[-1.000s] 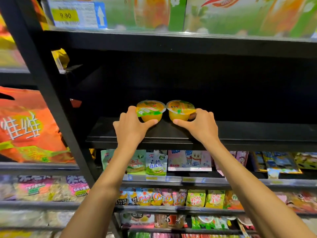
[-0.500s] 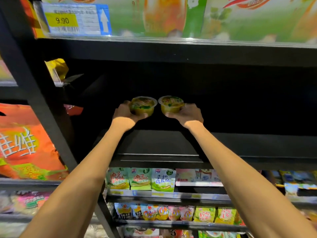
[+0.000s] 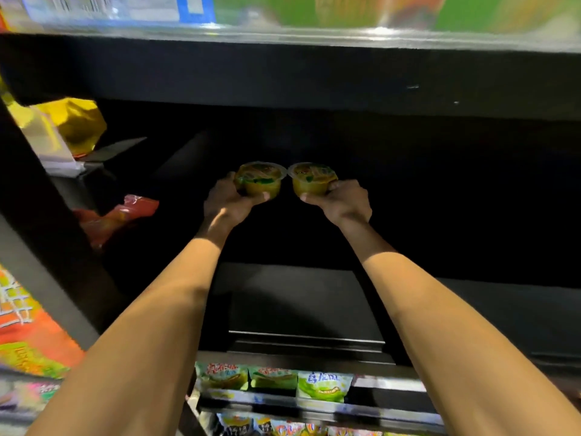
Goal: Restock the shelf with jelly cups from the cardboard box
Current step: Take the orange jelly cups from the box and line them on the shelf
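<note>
Two yellow jelly cups with printed lids sit side by side, rims touching, deep inside the dark black shelf (image 3: 301, 297). My left hand (image 3: 228, 201) grips the left jelly cup (image 3: 259, 179) round its side. My right hand (image 3: 341, 199) grips the right jelly cup (image 3: 311, 179) the same way. Both arms reach far in over the shelf board. Whether the cups rest on the board or hang just above it is lost in the dark. The cardboard box is out of view.
The shelf above (image 3: 283, 67) hangs low over my hands, with green cartons (image 3: 345, 11) on it. A black upright (image 3: 37, 215) bounds the left side, with a yellow bag (image 3: 75, 124) and a red packet (image 3: 119, 218) beyond. Snack packets (image 3: 273, 377) fill the lower shelves.
Both hands have carried the two cups from the shelf's front edge far back into its dark rear. The camera has come closer to the shelf.
</note>
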